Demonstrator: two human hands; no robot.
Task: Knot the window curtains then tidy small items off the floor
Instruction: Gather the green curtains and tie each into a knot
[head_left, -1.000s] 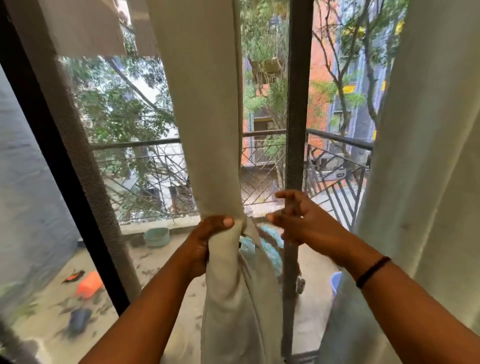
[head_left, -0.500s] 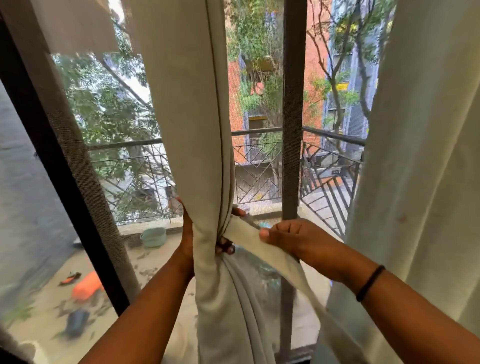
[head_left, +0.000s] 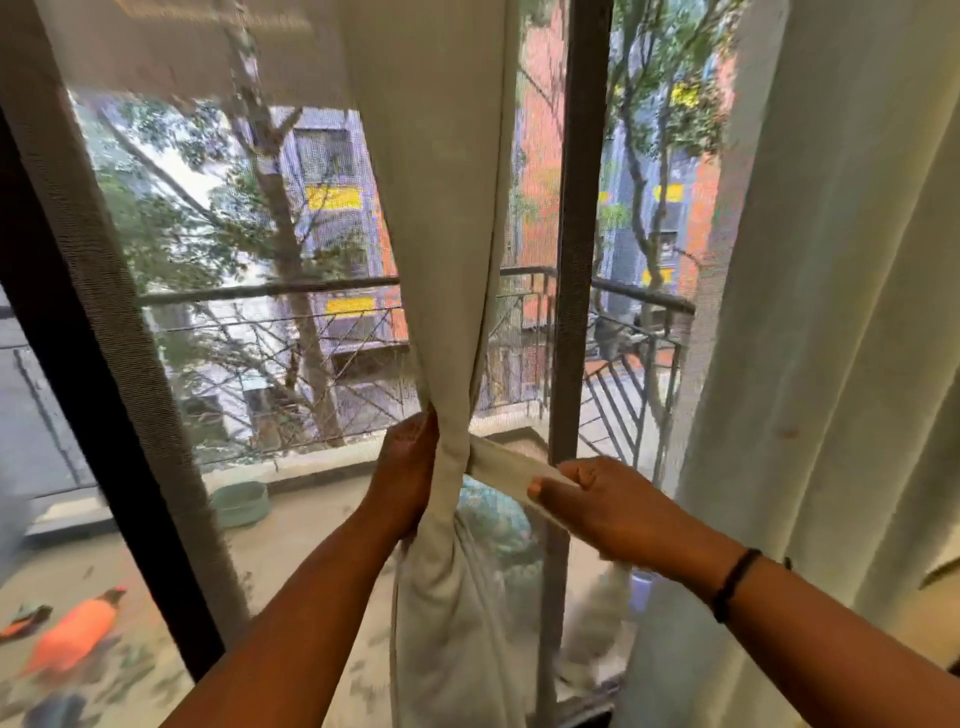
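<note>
Left hand (head_left: 408, 475) grips curtain (head_left: 441, 208); right hand (head_left: 602, 506) pinches its strip (head_left: 506, 465).

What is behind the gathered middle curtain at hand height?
Behind the gathered curtain the left hand reaches round it, fingers hidden by cloth. The balcony railing and a patterned bundle show beside it; the rest is covered.

Two curtains (head_left: 441, 208) (head_left: 831, 312), two hands (head_left: 410, 478) (head_left: 608, 506), one green bowl (head_left: 240, 503), one wristband (head_left: 735, 584).

Cream curtain (head_left: 441, 260) hangs gathered into a narrow column just left of the dark window post (head_left: 576, 234). A flat strip of its cloth (head_left: 506, 465) stretches taut across that post, low down.
</note>
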